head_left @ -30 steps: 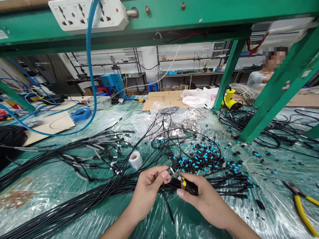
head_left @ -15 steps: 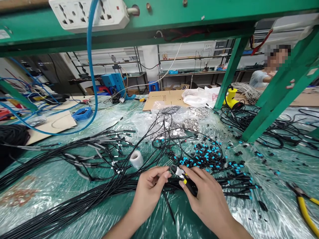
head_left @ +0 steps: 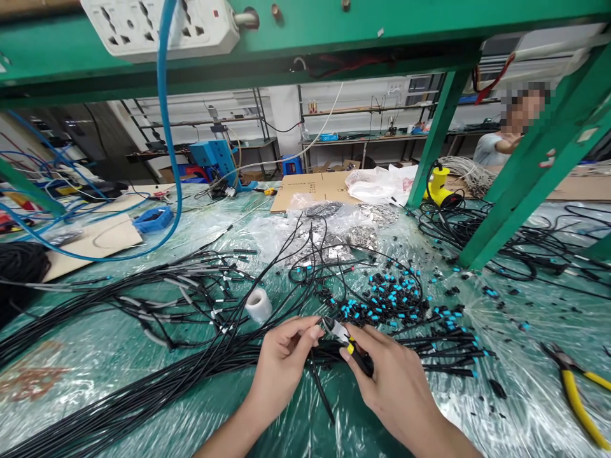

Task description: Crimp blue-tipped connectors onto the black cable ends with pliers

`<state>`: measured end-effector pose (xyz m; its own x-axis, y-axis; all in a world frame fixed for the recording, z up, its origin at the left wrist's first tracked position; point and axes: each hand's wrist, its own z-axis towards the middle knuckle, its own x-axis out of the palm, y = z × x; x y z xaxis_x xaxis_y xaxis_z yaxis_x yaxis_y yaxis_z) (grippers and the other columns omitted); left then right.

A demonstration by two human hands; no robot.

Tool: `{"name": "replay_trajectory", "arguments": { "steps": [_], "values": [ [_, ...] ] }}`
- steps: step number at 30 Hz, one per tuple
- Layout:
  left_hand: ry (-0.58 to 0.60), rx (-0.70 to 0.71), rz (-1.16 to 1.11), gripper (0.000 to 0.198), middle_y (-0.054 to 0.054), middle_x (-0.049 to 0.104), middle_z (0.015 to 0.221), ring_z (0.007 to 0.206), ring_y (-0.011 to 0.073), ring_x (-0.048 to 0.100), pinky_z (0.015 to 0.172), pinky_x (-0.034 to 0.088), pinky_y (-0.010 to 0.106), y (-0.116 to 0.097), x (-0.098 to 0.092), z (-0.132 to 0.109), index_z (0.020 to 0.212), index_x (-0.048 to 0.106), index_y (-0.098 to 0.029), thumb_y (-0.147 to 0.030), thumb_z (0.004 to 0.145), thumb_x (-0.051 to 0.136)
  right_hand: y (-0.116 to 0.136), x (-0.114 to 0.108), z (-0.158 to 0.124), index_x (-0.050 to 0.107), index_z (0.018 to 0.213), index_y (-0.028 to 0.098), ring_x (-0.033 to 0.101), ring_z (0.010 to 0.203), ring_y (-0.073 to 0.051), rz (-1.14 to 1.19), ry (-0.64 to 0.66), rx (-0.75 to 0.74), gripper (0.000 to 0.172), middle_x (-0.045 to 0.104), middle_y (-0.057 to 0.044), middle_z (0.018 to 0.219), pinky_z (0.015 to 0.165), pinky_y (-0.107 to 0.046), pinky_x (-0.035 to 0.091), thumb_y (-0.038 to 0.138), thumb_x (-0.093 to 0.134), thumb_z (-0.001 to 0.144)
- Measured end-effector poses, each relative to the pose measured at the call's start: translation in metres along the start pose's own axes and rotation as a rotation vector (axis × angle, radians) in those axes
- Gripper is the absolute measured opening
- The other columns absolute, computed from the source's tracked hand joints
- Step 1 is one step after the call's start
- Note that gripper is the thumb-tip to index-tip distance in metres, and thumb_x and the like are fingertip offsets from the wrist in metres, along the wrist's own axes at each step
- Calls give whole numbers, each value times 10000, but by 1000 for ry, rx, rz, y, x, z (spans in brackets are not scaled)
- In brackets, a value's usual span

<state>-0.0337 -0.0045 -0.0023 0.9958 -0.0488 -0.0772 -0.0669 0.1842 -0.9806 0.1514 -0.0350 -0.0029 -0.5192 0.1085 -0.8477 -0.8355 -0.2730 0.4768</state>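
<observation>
My right hand (head_left: 396,388) grips small wire cutters (head_left: 359,355) with black and yellow handles, their steel jaws pointing up and left. The jaws sit just beside the fingertips of my left hand (head_left: 286,366), which is curled around a black cable (head_left: 317,388). That cable belongs to a long bundle of black cables (head_left: 143,375) running across the table under both hands. Blue-tipped connectors (head_left: 453,356) end the bundle to the right. Just beyond my hands lies a heap of small black-and-blue connector parts (head_left: 382,298).
Yellow-handled pliers (head_left: 575,394) lie at the right, and a white tape roll (head_left: 258,305) stands left of the heap. Plastic sheeting covers the table. A green steel frame (head_left: 439,127) with a power strip (head_left: 153,25) crosses above. A co-worker (head_left: 496,149) sits beyond it.
My right hand has shifted slightly, and the white scrap seen at the cutter jaws half a second ago no longer shows. The whole view has shifted slightly left.
</observation>
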Motion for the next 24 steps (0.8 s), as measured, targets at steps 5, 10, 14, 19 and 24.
{"name": "replay_trajectory", "arguments": {
  "steps": [5,10,14,19,24],
  "values": [
    [-1,-20,-50,193,59,736,760,682,173,626,656,511,265,-2,0,0,926,761,-170,-308,806,698,2,-5,2,575,1222,355,592,648,-164,256,57,62,292,677,27,908,588,-280,467,359,482,944],
    [-14,-35,-69,197,51,729,734,666,161,620,641,501,251,-2,-1,0,921,759,-166,-309,794,710,-3,-6,3,542,1257,335,591,871,-230,45,-59,-28,334,631,-25,1013,750,-363,472,330,516,924],
    [6,-33,-72,197,38,706,678,624,143,586,618,476,238,-4,-2,0,895,755,-157,-319,796,703,-7,-5,4,514,1293,320,550,908,-247,-110,-66,-117,388,611,-39,1059,806,-410,450,274,544,909],
    [48,-71,-81,206,23,679,638,617,137,581,625,462,238,-5,-3,1,854,739,-146,-340,799,696,-12,-4,5,499,1302,329,532,894,-237,-186,-105,-153,435,610,-24,1059,798,-410,432,246,588,884],
    [50,-101,-103,227,12,656,633,629,142,585,645,466,251,-1,-4,1,861,733,-145,-360,796,701,-13,-4,4,503,1290,333,535,864,-235,-201,-102,-158,419,616,-22,1036,773,-402,435,239,579,889]
  ]
}}
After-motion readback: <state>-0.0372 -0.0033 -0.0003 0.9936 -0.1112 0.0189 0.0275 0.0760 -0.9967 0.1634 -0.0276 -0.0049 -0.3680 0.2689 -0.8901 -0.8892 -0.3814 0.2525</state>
